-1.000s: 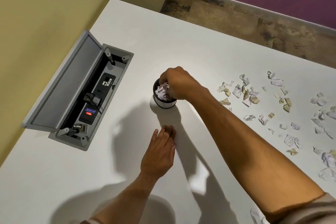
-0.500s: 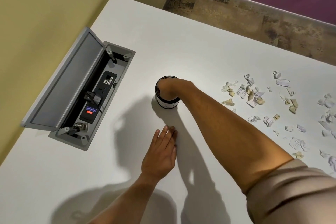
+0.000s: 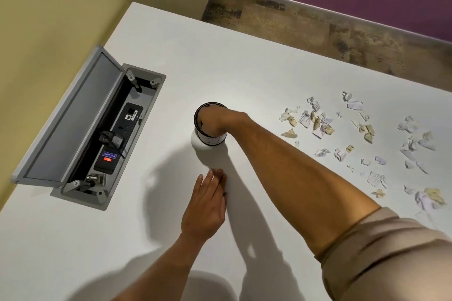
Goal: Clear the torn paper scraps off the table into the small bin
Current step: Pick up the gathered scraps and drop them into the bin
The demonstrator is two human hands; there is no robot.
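Note:
The small bin, a round tub with a dark rim, stands on the white table. My right hand is pushed down into its mouth, knuckles up; the fingers are hidden inside, so I cannot see what they hold. My left hand lies flat on the table just in front of the bin, fingers straight and together, holding nothing. Several torn paper scraps, white and tan, lie scattered across the table to the right of the bin, beyond my right forearm.
An open cable box with plugs and a power strip is set into the table at the left, its grey lid raised toward the yellow wall. The table's far edge meets a patterned floor and a purple wall.
My right hand, holding scraps above the bin's rim a second ago, has gone down inside the bin and stayed there. The left hand has not moved.

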